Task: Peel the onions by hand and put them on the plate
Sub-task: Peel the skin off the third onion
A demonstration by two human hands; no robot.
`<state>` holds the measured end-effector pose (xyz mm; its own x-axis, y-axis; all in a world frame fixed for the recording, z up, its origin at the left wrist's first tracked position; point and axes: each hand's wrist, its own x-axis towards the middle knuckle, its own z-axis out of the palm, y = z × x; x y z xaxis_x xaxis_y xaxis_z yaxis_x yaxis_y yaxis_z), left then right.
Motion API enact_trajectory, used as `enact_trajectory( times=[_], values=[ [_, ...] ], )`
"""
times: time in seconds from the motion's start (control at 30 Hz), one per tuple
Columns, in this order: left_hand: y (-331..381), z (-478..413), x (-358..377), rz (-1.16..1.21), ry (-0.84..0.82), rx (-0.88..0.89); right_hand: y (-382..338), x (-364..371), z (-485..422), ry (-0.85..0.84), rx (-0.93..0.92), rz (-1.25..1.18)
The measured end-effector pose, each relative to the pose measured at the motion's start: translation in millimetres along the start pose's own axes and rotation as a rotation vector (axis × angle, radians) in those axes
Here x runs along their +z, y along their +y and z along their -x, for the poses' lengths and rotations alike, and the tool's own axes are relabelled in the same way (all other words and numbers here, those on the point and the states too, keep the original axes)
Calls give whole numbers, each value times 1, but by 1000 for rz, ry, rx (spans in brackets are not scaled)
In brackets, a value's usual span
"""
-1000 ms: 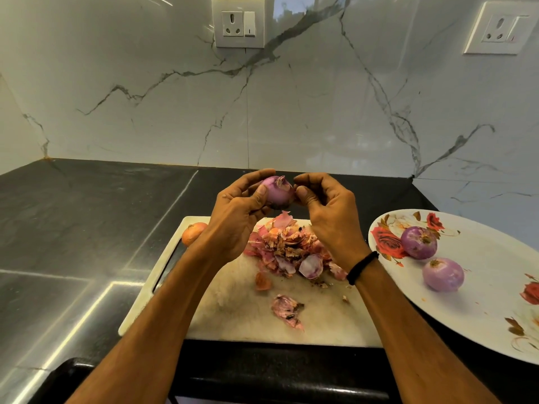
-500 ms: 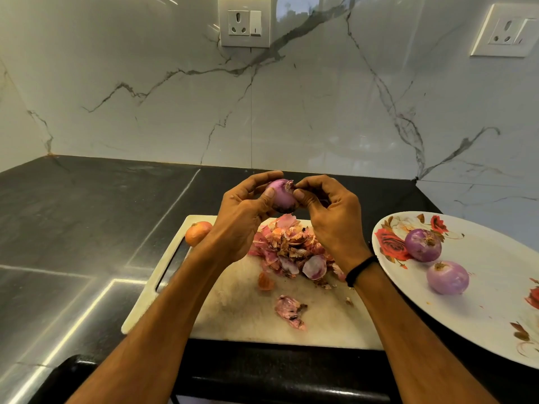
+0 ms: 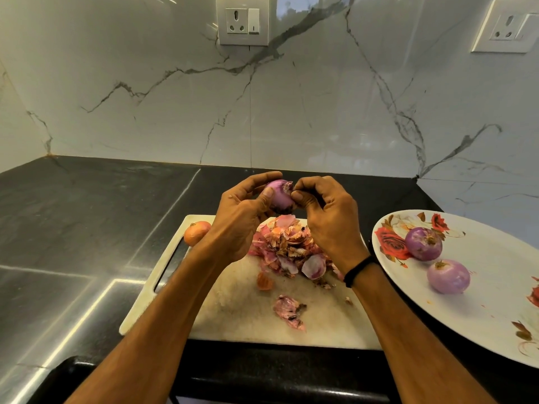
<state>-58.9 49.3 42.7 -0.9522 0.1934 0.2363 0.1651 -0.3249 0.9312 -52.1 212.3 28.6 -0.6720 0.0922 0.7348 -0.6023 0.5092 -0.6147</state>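
Onion unpeeled [image 3: 197, 233]: one, on the cutting board [image 3: 248, 316] at its 10 o'clock corner, just beside the left wrist
Left hand [image 3: 242, 225]: fingers and thumb curled round the held onion [image 3: 278, 198], above the board's far edge
Held onion: one, mostly bare purple; skin flap [image 3: 288, 186] at its 1 o'clock, turned toward the right hand [image 3: 326, 223]
Right hand: fingers curled, thumb and forefinger tips pinching that skin flap
Peel pile [image 3: 288, 246]: one heap below the hands, stray scraps toward 6 o'clock
Plate [image 3: 495, 301]: one, at 4 o'clock from the hands, right hand nearer
Peeled onions [image 3: 423, 244]: two on the plate, apart
Onions in all: four
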Motion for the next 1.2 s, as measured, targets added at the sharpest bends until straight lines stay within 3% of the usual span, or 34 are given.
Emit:
enact_trajectory(
  times=[0.17,0.53,1.2],
  values=[
    [0,-1,-2,65,8,-16,-5,0,0,-70,79,-132],
    [1,0,0,34,30,-6,1,3,2,-77,-120,126],
    [1,0,-1,-7,17,-2,1,1,0,-122,-95,101]
  ],
)
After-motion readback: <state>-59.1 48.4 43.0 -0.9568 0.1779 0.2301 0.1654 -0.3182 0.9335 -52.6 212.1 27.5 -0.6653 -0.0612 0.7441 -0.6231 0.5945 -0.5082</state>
